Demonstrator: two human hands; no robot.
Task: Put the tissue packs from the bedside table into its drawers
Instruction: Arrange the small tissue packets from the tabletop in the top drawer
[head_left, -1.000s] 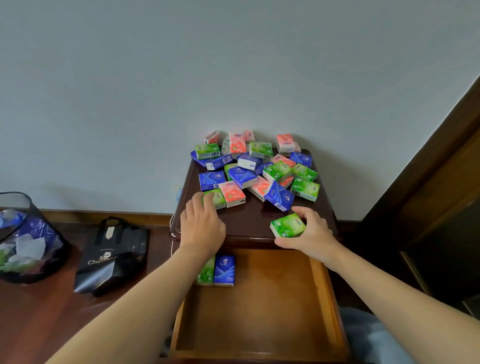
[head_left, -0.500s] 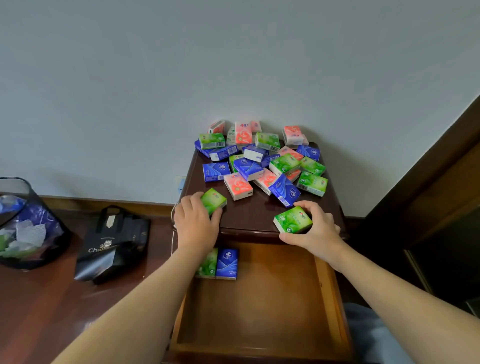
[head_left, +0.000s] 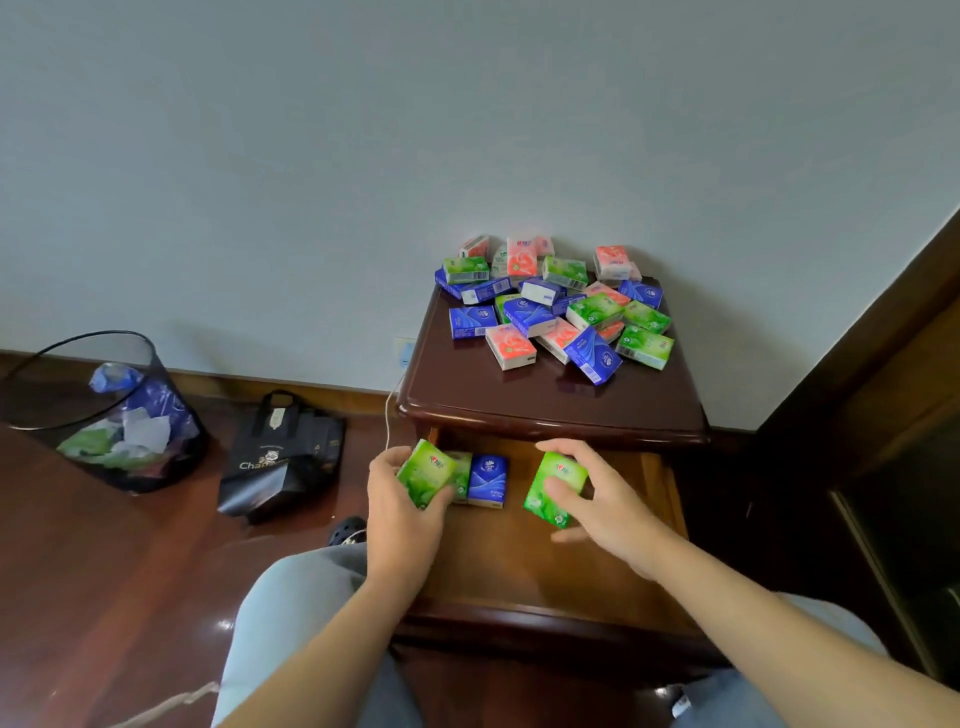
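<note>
Several green, blue and pink tissue packs (head_left: 556, 312) lie heaped at the back of the dark bedside table (head_left: 550, 405). Its top drawer (head_left: 524, 566) is pulled out. My left hand (head_left: 402, 512) grips a green tissue pack (head_left: 425, 472) over the drawer's back left corner. There a blue pack (head_left: 487, 480) and a partly hidden green pack stand side by side. My right hand (head_left: 597, 501) holds another green pack (head_left: 553, 486) over the middle of the drawer.
A mesh waste bin (head_left: 98, 415) with wrappers stands on the wooden floor at left. A black bag (head_left: 283, 457) lies between it and the table. A white cable (head_left: 388, 415) hangs at the table's left side. A dark wooden frame (head_left: 883, 415) rises at right.
Both hands have lifted their green packs off the tabletop and brought them down over the open drawer. The camera has tilted and pulled back.
</note>
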